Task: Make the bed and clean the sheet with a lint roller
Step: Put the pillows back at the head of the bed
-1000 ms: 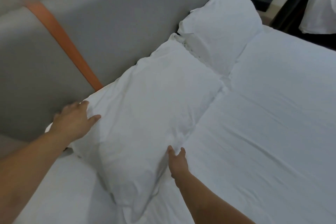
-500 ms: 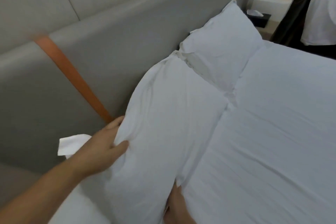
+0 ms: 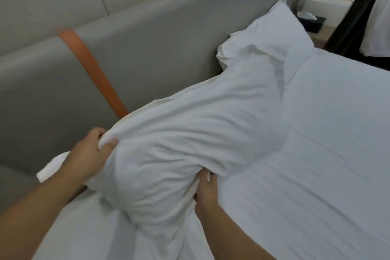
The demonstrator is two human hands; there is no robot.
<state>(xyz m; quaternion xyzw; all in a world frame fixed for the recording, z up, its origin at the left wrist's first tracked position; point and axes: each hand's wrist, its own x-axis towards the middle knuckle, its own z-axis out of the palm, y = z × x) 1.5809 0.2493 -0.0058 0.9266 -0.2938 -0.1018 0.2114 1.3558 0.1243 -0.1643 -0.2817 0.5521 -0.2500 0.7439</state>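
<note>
Pillow [image 3: 190, 150], white, sits at the head end of the bed, bunched up and raised off the sheet [image 3: 316, 175] at our end; its far end lies against the second pillow [image 3: 272, 38]. We see both hands on it. Left hand [image 3: 88, 154]: grip closed on a fold of the pillowcase at the corner nearest the headboard [image 3: 147, 48], fingers curled round the cloth. Right hand [image 3: 205, 192]: grip closed on the pillow's lower edge on the sheet side, fingertips tucked into the fabric.

Second pillow lies flat farther along, touching the headboard. Sheet is white with light wrinkles, covering the mattress to the right. Headboard is grey and padded, with an orange strap [image 3: 95, 74] running diagonally down behind the gripped pillow.

Containers: a dark tissue box [image 3: 314, 22] on the bedside stand at top right, with a white tissue [image 3: 307, 15] sticking out of its top. A white box-shaped thing [image 3: 325, 3] stands just behind it; we can't tell what it is or holds.
</note>
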